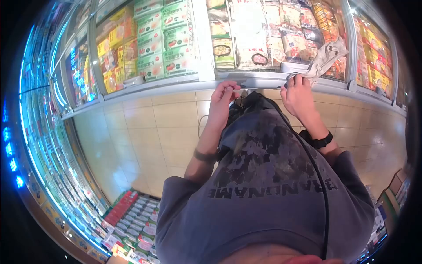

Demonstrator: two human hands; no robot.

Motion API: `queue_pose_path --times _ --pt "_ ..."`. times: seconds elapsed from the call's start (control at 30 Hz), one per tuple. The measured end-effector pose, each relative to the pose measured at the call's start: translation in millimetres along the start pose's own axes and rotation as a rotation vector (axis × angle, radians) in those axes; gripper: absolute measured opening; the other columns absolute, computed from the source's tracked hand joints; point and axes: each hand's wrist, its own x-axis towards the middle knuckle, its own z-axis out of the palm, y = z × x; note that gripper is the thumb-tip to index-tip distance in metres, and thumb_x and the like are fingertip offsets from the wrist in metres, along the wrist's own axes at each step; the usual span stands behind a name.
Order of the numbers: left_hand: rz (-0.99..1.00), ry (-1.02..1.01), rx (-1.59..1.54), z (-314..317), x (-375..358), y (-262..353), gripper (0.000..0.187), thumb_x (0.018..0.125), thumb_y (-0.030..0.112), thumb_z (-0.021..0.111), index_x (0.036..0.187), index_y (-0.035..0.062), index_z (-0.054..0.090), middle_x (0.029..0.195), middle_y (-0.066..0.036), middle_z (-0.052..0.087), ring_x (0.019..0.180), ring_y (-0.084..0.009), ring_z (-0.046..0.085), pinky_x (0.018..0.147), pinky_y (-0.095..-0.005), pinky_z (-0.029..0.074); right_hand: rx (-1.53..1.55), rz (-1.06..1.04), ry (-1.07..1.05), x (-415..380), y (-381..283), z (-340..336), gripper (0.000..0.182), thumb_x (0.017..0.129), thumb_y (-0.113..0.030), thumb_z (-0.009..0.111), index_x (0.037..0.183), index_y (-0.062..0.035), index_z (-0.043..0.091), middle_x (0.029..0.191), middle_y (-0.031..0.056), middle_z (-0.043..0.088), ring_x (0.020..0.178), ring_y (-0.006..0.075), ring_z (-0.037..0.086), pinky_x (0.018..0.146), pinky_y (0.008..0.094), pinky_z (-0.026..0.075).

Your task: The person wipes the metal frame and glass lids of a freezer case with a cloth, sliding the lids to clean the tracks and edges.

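Observation:
My left hand is at the front rim of a glass-topped freezer, its thumb and fingers pinched together. What it holds, if anything, I cannot tell. My right hand has its fingers curled at the same rim, with a small dark bit showing by the thumb. Just beyond those fingers a crumpled pale cloth lies on the glass, next to a white handle. A dark strip runs along the rim between both hands. Dark bands circle both wrists.
Under the glass lie green-and-white boxes, yellow packs and bagged frozen food. Lit shelves line the left side. Packaged goods stand behind me at lower left. Tiled floor stretches along the freezer's front.

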Motion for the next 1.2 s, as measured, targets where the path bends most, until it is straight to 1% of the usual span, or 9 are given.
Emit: queue_pose_path --times 0.2,0.43,0.57,0.63,0.7,0.77,0.9,1.0,1.2 --pt "-0.028 -0.067 0.016 -46 -5 2 0.02 0.114 0.012 0.05 0.126 0.0048 0.065 0.115 -0.005 0.067 0.095 -0.0117 0.06 0.094 -0.0295 0.051 0.017 0.102 -0.077 12 -25 1 0.049 0.1 -0.036 0.055 0.111 0.009 0.071 0.111 0.0223 0.062 0.101 0.0426 0.059 0.094 0.0522 0.048" --pt "-0.044 -0.133 0.026 -77 -11 -3 0.02 0.115 0.013 0.049 0.124 0.0064 0.065 0.114 -0.003 0.069 0.092 -0.009 0.061 0.092 -0.0273 0.051 0.028 -0.003 -0.092 33 -83 -12 0.04 0.102 -0.031 0.055 0.106 0.0041 0.074 0.114 0.0168 0.069 0.112 0.0322 0.06 0.093 0.0507 0.047" --pt "-0.029 -0.097 0.038 -92 -13 0 0.02 0.114 0.013 0.051 0.125 0.0054 0.065 0.115 -0.004 0.069 0.093 -0.009 0.061 0.094 -0.0282 0.052 0.121 -0.144 0.156 45 -138 1 0.038 0.099 -0.028 0.06 0.117 0.0045 0.068 0.123 0.0183 0.065 0.109 0.0344 0.059 0.095 0.0525 0.047" --pt "-0.018 -0.107 0.004 -97 -18 7 0.02 0.114 0.013 0.051 0.125 0.0062 0.065 0.115 -0.003 0.069 0.094 -0.0094 0.061 0.094 -0.0285 0.052 0.283 -0.152 0.06 61 -172 -7 0.038 0.097 -0.023 0.063 0.122 0.0056 0.063 0.122 0.0192 0.06 0.11 0.0373 0.059 0.097 0.0534 0.047" --pt "0.033 -0.065 0.044 -103 -26 13 0.019 0.114 0.014 0.051 0.125 0.0074 0.065 0.115 -0.003 0.069 0.095 -0.0101 0.061 0.095 -0.0286 0.051 0.461 -0.193 0.094 82 -177 -8 0.036 0.095 -0.015 0.062 0.124 0.0054 0.06 0.116 0.0202 0.058 0.112 0.0403 0.06 0.098 0.0524 0.048" --pt "0.034 -0.04 0.053 -110 -33 13 0.02 0.115 0.015 0.051 0.126 0.0065 0.065 0.113 -0.004 0.069 0.093 -0.01 0.06 0.093 -0.0286 0.053 0.872 -0.273 0.007 101 -173 -14 0.05 0.098 -0.008 0.059 0.146 0.0034 0.052 0.136 0.0228 0.055 0.12 0.0418 0.059 0.105 0.0455 0.05" --pt "0.048 -0.006 0.016 -132 -44 7 0.019 0.114 0.015 0.052 0.126 0.0076 0.065 0.115 -0.003 0.068 0.094 -0.0107 0.06 0.095 -0.0301 0.052 0.912 -0.34 0.177 108 -158 -7 0.052 0.098 -0.003 0.061 0.149 0.0022 0.052 0.135 0.0205 0.056 0.117 0.0373 0.063 0.1 0.0416 0.052" --pt "0.069 0.002 0.017 -144 -43 6 0.017 0.113 0.016 0.054 0.126 0.009 0.064 0.118 -0.003 0.068 0.096 -0.0116 0.061 0.096 -0.032 0.051 0.969 -0.138 0.242 105 -146 -1 0.061 0.097 0.002 0.067 0.155 0.0004 0.049 0.136 0.0139 0.057 0.117 0.0247 0.065 0.095 0.0337 0.054" --pt "0.112 0.017 0.039 -150 -37 12 0.02 0.114 0.02 0.055 0.128 0.0086 0.062 0.119 -0.003 0.068 0.097 -0.0131 0.061 0.099 -0.0341 0.05 1.386 0.28 0.429 81 -86 -48 0.075 0.103 -0.009 0.067 0.169 -0.0083 0.031 0.147 0.014 0.056 0.124 0.0226 0.063 0.102 0.0334 0.054"
